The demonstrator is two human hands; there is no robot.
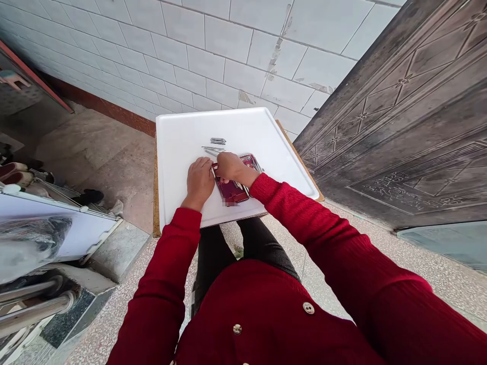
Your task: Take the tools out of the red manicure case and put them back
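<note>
A dark red manicure case (233, 192) lies opened flat on a white tabletop (178, 137), with slim metal tools along its right side. My left hand (200, 180) grips the case's left edge, fingers bent against it. Over the upper left part of the case, my right hand (230, 167) is closed in a pinch; its fingertips and whatever they hold are hidden. Just beyond the hands lie a few thin metal manicure tools (213, 149). Farther back rests a silver nail clipper (218, 141).
A white tiled wall (182, 66) stands behind the table. To the right is a dark carved metal door (399, 116). At the left, a rack with shoes (17, 175) and a white surface with a plastic bag (34, 243) stand near the table.
</note>
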